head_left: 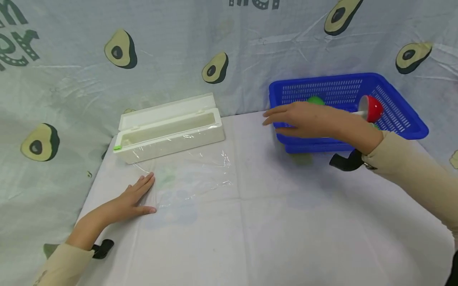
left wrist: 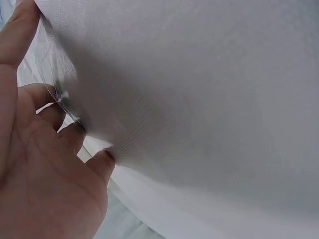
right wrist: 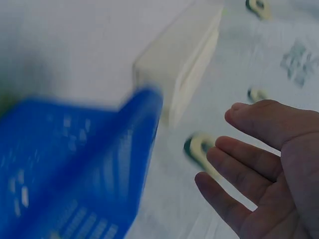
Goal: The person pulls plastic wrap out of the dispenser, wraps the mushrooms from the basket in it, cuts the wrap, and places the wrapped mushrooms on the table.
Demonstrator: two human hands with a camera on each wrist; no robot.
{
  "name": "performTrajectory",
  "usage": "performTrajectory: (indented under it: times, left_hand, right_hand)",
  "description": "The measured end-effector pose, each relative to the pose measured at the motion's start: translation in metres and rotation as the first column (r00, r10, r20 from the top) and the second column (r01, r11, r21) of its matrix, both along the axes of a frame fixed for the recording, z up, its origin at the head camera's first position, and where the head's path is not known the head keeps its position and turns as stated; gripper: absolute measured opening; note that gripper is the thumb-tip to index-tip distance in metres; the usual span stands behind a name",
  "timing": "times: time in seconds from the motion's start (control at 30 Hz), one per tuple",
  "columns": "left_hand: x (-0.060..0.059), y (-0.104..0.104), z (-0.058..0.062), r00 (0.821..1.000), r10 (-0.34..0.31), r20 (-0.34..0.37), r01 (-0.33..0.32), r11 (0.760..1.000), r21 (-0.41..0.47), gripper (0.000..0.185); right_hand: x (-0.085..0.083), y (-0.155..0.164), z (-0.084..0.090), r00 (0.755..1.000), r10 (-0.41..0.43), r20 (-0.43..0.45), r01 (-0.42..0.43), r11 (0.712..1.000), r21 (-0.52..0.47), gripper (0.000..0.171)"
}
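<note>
A sheet of clear plastic film (head_left: 200,174) stretches over the table from the front of a long white box (head_left: 175,141), whose lid (head_left: 168,111) stands raised at the back. My left hand (head_left: 130,202) presses the film's left edge with its fingers straight and spread; in the left wrist view the fingertips (left wrist: 75,132) rest right at that edge. Over the near left rim of a blue basket (head_left: 358,79) hovers my right hand (head_left: 300,119), fingers loosely extended and nothing held. The right wrist view shows that hand beside the basket's rim, its palm bare.
Inside the basket lie a red cup-shaped thing with white dots (head_left: 375,109) and a round green thing (head_left: 316,100), partly hidden by my right arm. A grey-white cloth printed with avocados (head_left: 121,49) hangs behind the table (head_left: 286,230), which has a white cover.
</note>
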State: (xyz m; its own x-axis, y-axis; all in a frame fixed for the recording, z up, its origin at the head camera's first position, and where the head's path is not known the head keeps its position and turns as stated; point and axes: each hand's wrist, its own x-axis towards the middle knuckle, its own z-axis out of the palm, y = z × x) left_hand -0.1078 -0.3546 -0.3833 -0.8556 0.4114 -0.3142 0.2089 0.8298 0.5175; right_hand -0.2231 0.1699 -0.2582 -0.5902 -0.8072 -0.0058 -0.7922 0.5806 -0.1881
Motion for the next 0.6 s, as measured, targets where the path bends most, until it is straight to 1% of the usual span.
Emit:
performTrajectory:
  times: [0.13,0.27,0.37,0.43,0.6]
  left_hand:
    - [-0.001,0.001,0.001,1.0,0.003,0.004,-0.003,1.0,0.009,0.103]
    - [-0.001,0.0,0.001,1.0,0.007,0.001,-0.007,1.0,0.015,0.103]
    - [-0.001,0.0,0.0,1.0,0.008,-0.001,-0.008,1.0,0.022,0.103]
    - [-0.001,0.0,-0.001,1.0,0.009,0.001,-0.009,1.0,0.027,0.103]
    - [0.0,0.001,-0.003,1.0,0.006,-0.003,-0.006,1.0,0.021,0.103]
  right_hand:
    - [-0.032,0.035,0.02,0.995,-0.096,-0.015,0.096,0.995,0.01,0.04]
    - [-0.066,0.067,0.03,0.982,-0.187,-0.027,0.188,0.982,0.032,0.041]
    - [-0.086,0.088,0.029,0.965,-0.262,-0.003,0.262,0.963,0.058,0.045]
    - [-0.096,0.098,0.027,0.953,-0.303,0.032,0.3,0.951,0.07,0.048]
    - [-0.115,0.117,0.013,0.922,-0.369,0.116,0.363,0.929,0.067,0.054]
